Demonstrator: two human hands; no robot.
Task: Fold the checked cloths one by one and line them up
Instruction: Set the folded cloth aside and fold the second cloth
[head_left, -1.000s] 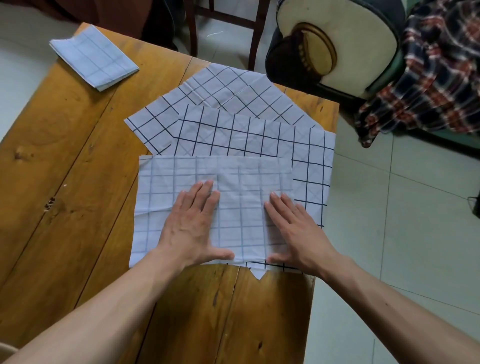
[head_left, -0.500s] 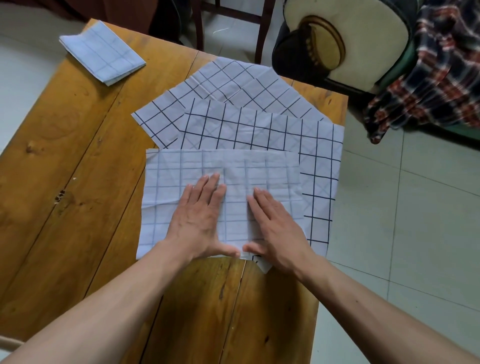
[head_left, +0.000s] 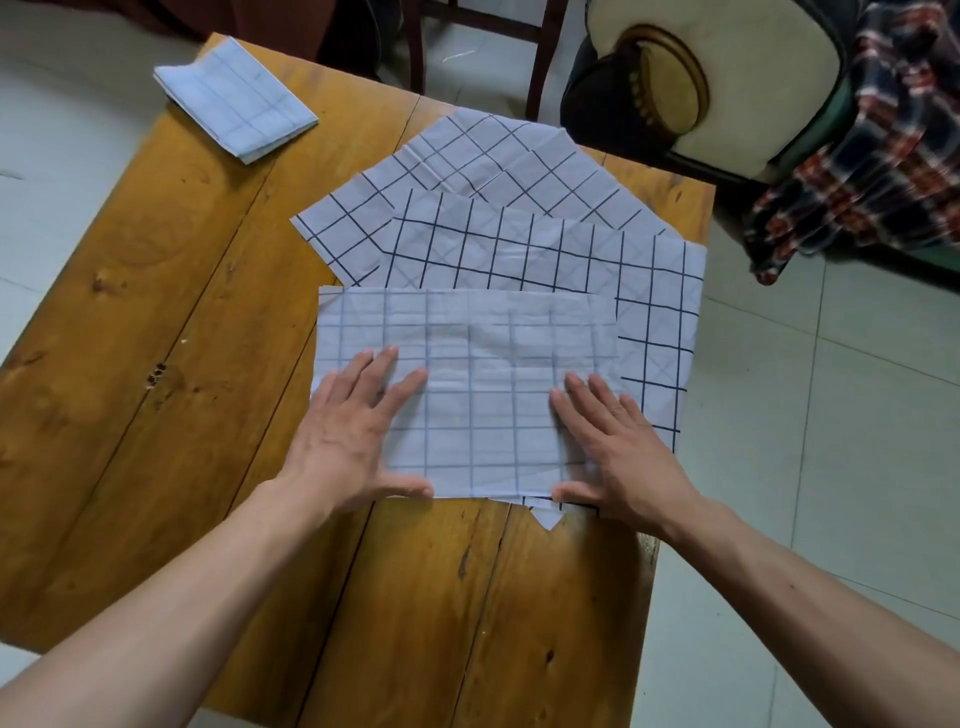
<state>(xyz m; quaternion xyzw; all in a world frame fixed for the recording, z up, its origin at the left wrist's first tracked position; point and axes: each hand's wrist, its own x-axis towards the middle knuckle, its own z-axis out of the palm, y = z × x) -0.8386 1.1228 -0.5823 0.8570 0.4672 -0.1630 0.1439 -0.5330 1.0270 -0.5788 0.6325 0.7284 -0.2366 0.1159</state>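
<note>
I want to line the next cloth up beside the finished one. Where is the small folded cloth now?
In the head view the small folded cloth lies on the far left corner of the wooden table, apart from the unfolded checked cloths.

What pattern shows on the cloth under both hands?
A faint blue-grey grid on white, paler than the cloths beneath; head view. The half-folded cloth.

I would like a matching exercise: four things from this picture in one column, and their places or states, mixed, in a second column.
Things:
1. small folded cloth
2. half-folded cloth
3. plaid blanket
4. left hand

Places or states:
A. lies flat on the half-folded cloth
B. far left corner of the table
C. draped on the seat at the right
D. nearest on the cloth pile, under both hands

Pairs: 1-B, 2-D, 3-C, 4-A
</note>
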